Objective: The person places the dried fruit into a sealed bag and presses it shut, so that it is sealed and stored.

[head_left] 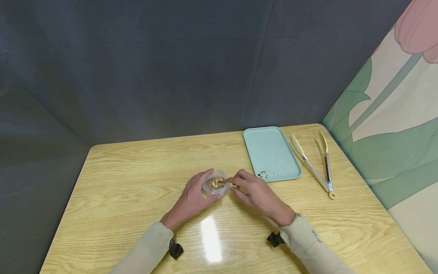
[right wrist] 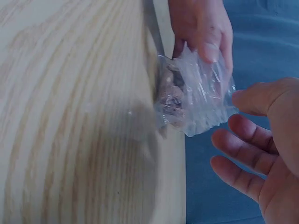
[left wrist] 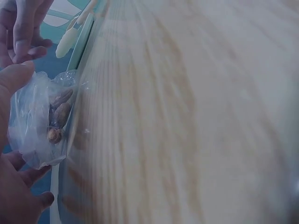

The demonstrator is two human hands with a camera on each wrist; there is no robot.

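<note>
A small clear plastic bag stands on the table with its mouth gathered open upward. Brown lumpy pieces lie in the bottom; their exact kind I cannot tell. My left hand holds the bag from the left, thumb on the near side and fingers round the far side. My right hand is at the bag's right rim, index finger reaching over the mouth and thumb apart from it. In the right wrist view its other fingers are loosely bent and hold nothing.
A pale blue tray lies at the back right, with dark and reddish crumbs near its front edge. Right of it, spread metal tongs with cream tips rest on the wooden table. A dark curtain hangs behind.
</note>
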